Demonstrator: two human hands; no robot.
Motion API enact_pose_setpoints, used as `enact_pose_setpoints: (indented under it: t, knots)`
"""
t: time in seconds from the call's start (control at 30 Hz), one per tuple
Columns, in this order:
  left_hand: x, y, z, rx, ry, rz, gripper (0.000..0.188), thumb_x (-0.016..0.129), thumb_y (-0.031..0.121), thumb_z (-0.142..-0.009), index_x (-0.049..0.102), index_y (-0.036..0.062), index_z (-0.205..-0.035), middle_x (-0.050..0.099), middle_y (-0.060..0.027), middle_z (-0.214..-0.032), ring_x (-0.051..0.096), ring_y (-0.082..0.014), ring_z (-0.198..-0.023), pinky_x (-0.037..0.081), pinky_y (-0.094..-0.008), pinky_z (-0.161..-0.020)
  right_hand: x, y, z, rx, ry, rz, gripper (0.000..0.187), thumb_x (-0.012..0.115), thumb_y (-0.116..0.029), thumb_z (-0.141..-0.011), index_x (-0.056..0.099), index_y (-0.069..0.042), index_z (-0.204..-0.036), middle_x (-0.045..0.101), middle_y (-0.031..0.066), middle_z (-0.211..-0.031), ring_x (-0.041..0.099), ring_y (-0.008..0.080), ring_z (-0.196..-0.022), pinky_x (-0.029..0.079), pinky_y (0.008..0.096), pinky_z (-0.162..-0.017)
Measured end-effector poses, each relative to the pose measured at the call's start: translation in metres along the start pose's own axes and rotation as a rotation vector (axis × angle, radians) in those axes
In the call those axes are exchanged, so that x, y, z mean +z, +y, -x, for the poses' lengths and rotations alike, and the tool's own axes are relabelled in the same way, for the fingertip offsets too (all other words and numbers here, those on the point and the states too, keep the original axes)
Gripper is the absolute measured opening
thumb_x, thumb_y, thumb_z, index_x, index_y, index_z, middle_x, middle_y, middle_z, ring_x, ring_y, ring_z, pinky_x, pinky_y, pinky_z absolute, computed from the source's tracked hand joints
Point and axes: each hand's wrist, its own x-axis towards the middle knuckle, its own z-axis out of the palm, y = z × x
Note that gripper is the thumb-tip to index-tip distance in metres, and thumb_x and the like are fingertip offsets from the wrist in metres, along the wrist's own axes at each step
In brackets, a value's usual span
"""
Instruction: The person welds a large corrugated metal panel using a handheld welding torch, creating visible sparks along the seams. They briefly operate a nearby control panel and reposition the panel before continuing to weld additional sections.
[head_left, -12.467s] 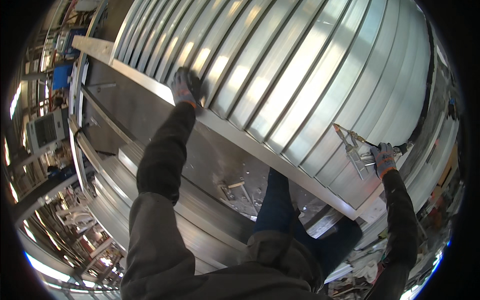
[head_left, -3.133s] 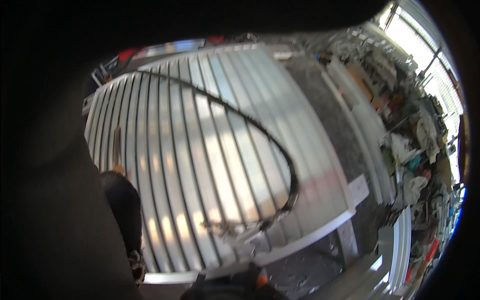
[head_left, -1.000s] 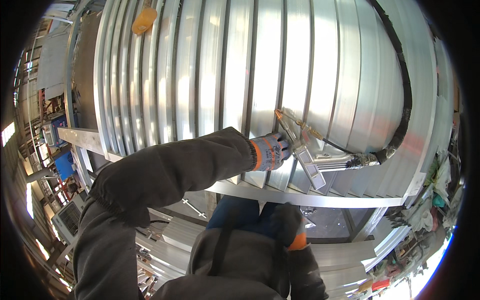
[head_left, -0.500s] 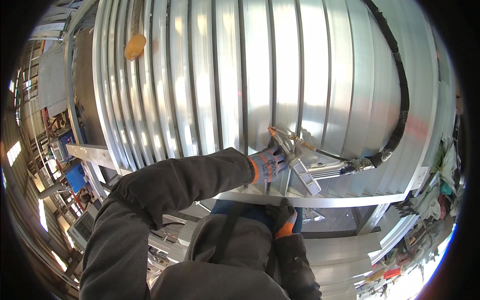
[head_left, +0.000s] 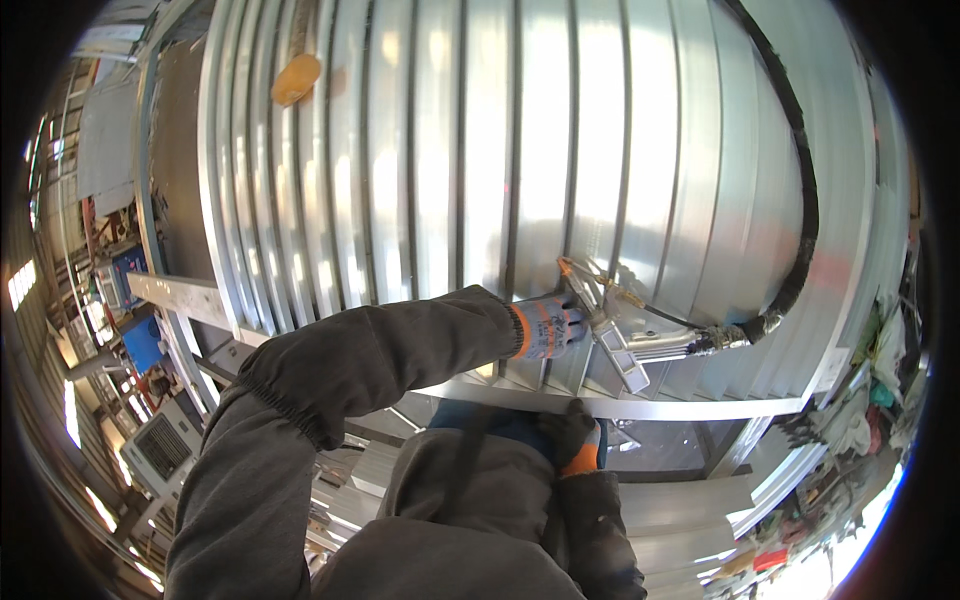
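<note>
My left hand point(head_left: 552, 327), in a grey glove with an orange cuff, reaches over ribbed silvery metal panels point(head_left: 487, 150). Its fingers are curled against the side of a metal tool point(head_left: 620, 355) with an open frame and a copper-coloured tip; what they close on is hidden. A thin brass-ended line and a thick black hose point(head_left: 808, 190) run to this tool, which lies slantwise over the panels. Close to my waist, below the panels' front edge, my right hand point(head_left: 578, 440) is in a black and orange glove. Its fingers are bunched, and anything inside them is hidden.
A round tan object point(head_left: 296, 80) rests on the panels at the far left. A metal rail point(head_left: 680, 408) runs along the near edge. Left of the panels stand a blue box point(head_left: 148, 352) and a vented grey unit point(head_left: 162, 448). Plastic scraps point(head_left: 885, 350) are heaped at the right.
The view has shifted, so the panels and tool appear slightly farther right. My left hand keeps its place beside the tool; my right hand remains near my waist.
</note>
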Motion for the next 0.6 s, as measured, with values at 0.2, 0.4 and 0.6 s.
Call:
enact_pose_setpoints:
  t: [0.2,0.4,0.6]
  knots:
    - [-0.01,-0.019,0.023,-0.023,0.022,0.003,0.022,0.065,0.026,-0.089,0.067,0.015,-0.109,0.059,-0.0049,-0.133,0.052,-0.0263,-0.132,0.043,-0.0435,-0.11,-0.026,-0.012,-0.001,0.748,0.014,-0.961,0.043,0.053,-0.038,-0.105,0.062,0.003,-0.109,0.07,0.0188,-0.099,0.066,0.0279,-0.08,0.056,0.0371,-0.068]
    - [-0.009,-0.009,0.045,-0.347,0.28,0.035,0.014,0.061,0.02,-0.094,0.067,0.014,-0.104,0.063,-0.0038,-0.125,0.056,-0.0221,-0.129,0.039,-0.045,-0.119,-0.06,-0.104,0.009,0.084,-0.204,0.118,0.028,0.058,-0.026,-0.102,0.065,0.0,-0.108,0.07,0.0151,-0.1,0.068,0.0266,-0.078,0.055,0.0349,-0.066]
    - [0.005,0.014,0.048,-0.827,0.704,0.096,0.025,0.069,0.02,-0.088,0.066,0.0155,-0.112,0.06,-0.0092,-0.119,0.059,-0.028,-0.123,0.051,-0.0449,-0.105,-0.101,-0.18,-0.022,-0.592,0.23,0.729,0.028,0.062,-0.003,-0.091,0.066,-0.003,-0.12,0.069,0.0182,-0.111,0.068,0.0322,-0.099,0.054,0.0419,-0.087]
